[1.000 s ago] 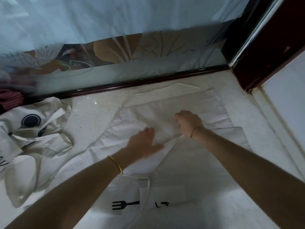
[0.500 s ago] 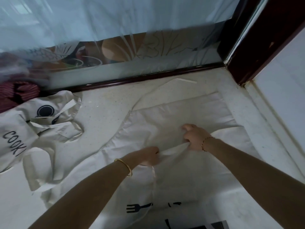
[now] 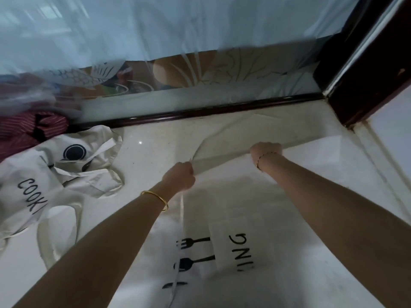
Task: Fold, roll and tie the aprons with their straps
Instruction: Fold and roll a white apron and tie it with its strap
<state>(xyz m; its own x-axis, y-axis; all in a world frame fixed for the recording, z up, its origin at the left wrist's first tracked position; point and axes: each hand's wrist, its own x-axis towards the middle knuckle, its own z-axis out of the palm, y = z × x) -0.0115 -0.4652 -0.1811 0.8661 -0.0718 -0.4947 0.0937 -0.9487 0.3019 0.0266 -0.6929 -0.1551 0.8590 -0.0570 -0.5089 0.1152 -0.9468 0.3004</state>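
both hands work the cream apron, which lies spread on the floor toward its far right corner, just short of the bottom rail of the glass door. one second ago the hands lay flat near the middle of the cloth. half a second ago they began to pinch a crease there. now the left hand, with a bangle at the wrist, and the right hand are each closed tight on the same edge of cloth, set apart along it. the flap beyond them is raised off the floor. judgement: smoothing is complete and a fold is under way; the flap has yet to be laid down square, and rolling and tying have not begun. a strap lies loose across the printed part near the left forearm and appears free for the later tie. a second apron lies crumpled near the left edge of the floor, not yet folded. a striped cloth sits at the far left corner.
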